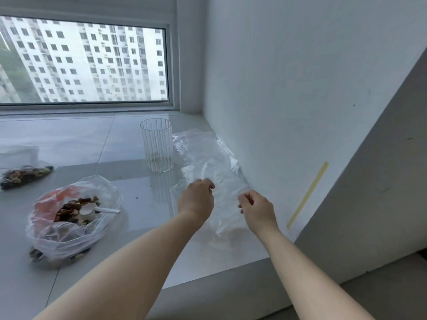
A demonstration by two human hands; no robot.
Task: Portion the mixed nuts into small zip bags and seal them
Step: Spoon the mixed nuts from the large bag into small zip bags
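An empty clear zip bag (227,215) hangs between my hands above the white sill. My left hand (196,199) pinches its top edge on the left, and my right hand (256,210) pinches the same edge on the right. Behind it lies a loose pile of spare zip bags (203,151). A large open plastic bag of mixed nuts (69,218) sits at the left, with a white spoon (92,209) resting on the nuts. A filled small bag of nuts (25,175) lies at the far left.
A clear ribbed cup (158,144) stands upright on the sill (104,139) near the spare bags. The white wall (288,88) rises close on the right, with a strip of yellow tape (308,194). A window (83,61) is behind; the sill's front edge drops off near me.
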